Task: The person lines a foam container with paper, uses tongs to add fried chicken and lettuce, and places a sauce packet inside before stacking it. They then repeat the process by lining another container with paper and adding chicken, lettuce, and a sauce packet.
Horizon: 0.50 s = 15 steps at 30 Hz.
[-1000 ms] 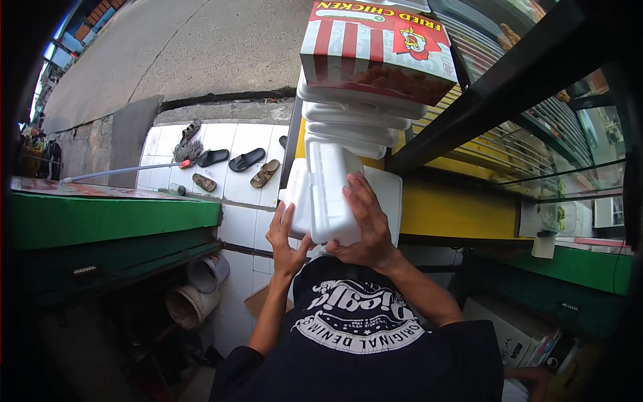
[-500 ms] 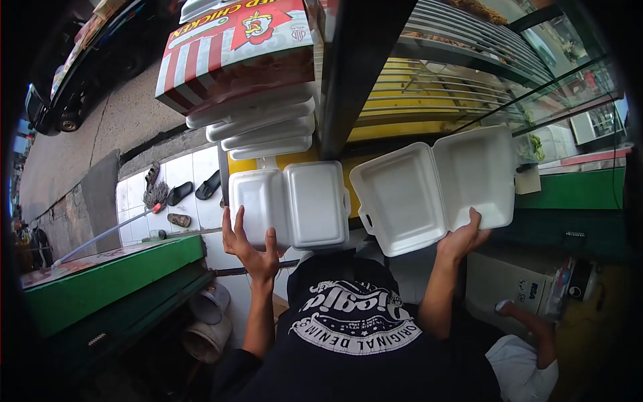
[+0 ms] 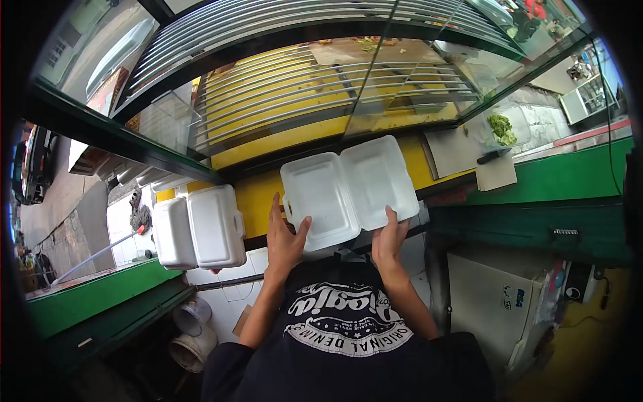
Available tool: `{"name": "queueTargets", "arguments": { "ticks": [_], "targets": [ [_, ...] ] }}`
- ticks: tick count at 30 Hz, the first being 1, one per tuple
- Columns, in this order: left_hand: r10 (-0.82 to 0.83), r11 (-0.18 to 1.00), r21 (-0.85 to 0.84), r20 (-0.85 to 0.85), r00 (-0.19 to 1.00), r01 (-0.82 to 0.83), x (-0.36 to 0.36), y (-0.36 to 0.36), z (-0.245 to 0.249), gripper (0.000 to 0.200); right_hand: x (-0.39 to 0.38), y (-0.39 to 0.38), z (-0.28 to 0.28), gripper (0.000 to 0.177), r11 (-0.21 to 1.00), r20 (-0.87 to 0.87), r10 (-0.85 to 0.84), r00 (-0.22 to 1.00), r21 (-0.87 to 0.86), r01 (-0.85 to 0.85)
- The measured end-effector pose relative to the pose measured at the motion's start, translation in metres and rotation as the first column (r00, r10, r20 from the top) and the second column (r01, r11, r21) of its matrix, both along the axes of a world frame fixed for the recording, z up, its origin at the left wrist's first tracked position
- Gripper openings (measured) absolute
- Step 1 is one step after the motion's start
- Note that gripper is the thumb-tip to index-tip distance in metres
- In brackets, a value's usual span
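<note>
Open, empty foam box [image 3: 320, 201] between both hands [image 3: 287, 242].

Yellow counter [image 3: 258, 202] w/ glass case [image 3: 321, 87] above, green ledges [image 3: 569, 179] either side

This looks like a small street-side food stall, shown by the glass display case [image 3: 281, 87] with metal racks across the top of the frame, the chopped greens [image 3: 501, 130] at upper right, white foam takeaway boxes [image 3: 216, 226] at left, and paved road [image 3: 80, 201] at far left.
</note>
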<state>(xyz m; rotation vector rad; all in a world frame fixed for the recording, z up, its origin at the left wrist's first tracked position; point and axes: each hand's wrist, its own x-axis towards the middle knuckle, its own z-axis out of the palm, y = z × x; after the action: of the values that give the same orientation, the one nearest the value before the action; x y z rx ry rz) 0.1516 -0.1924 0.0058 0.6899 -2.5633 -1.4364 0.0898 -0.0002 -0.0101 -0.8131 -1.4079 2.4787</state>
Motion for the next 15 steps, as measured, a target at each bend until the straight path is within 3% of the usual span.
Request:
{"name": "queueTargets", "arguments": {
  "ticks": [2,3,4,7,9,12,15],
  "targets": [
    [0.061,0.996,0.069,-0.042,0.997,-0.058,-0.011,0.009,-0.012,0.072,-0.003,0.022,0.006,0.05,0.957,0.016,0.271,0.962,0.105,-0.271],
    [0.055,0.996,0.066,-0.047,0.997,-0.052,-0.016,0.012,-0.018,0.072,-0.006,0.04,-0.013,0.052,0.918,0.016,0.293,0.956,0.274,-0.286],
    [0.1,0.99,0.098,-0.027,0.995,-0.097,-0.019,0.013,-0.022,0.07,-0.014,0.054,-0.004,0.052,0.919,0.008,0.292,0.956,0.273,-0.283],
    [0.187,0.963,0.199,-0.024,0.982,-0.179,-0.026,0.021,-0.023,0.067,-0.045,0.098,0.029,0.051,0.849,-0.157,0.256,0.954,0.508,-0.144],
    [0.208,0.934,0.313,-0.077,0.975,-0.175,-0.027,0.024,-0.029,0.063,-0.087,0.127,0.059,0.045,0.871,-0.34,0.277,0.899,0.484,-0.085],
    [0.215,0.93,0.334,-0.157,0.964,-0.153,-0.029,0.026,-0.027,0.056,-0.153,0.156,0.119,0.036,0.841,-0.497,0.33,0.802,0.54,-0.011],
    [0.184,0.937,0.326,-0.165,0.969,-0.122,-0.025,0.015,-0.043,0.047,-0.204,0.162,0.167,0.038,0.816,-0.569,0.353,0.743,0.575,0.053]
  ]
}}
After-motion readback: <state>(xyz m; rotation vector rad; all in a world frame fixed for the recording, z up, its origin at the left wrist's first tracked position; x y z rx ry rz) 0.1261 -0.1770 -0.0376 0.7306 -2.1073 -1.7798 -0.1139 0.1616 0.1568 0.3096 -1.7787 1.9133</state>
